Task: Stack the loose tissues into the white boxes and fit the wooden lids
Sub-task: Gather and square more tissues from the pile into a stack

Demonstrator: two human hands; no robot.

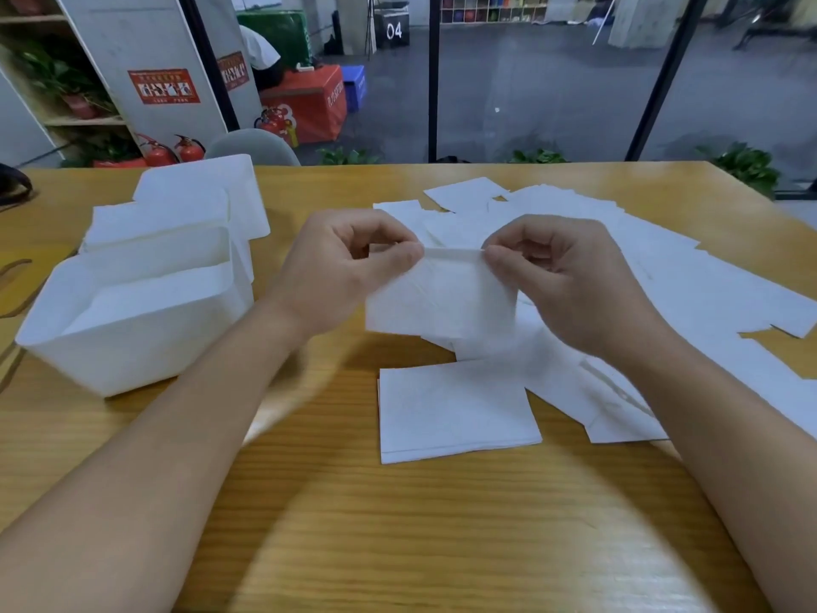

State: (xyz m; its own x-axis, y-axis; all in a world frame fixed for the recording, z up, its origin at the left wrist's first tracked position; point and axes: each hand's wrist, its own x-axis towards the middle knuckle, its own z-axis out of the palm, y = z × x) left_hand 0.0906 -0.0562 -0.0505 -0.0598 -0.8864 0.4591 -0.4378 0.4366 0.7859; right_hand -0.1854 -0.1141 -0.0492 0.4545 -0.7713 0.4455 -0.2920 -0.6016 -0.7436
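Observation:
A folded white tissue (442, 303) hangs above the table, held by its top edge. My left hand (340, 276) pinches its left corner and my right hand (570, 280) pinches its right corner. Several loose tissues (663, 267) lie spread over the right half of the wooden table (398, 524). One folded tissue (455, 413) lies alone just below my hands. An open white box (128, 311) stands at the left with tissues inside. Behind it stand more white boxes (199, 201). No wooden lid is plainly in view.
A brown strap or cord (13, 294) lies at the table's left edge. A grey chair back (252, 146) rises behind the far edge. Beyond it are fire extinguishers, shelves with plants and a glass wall.

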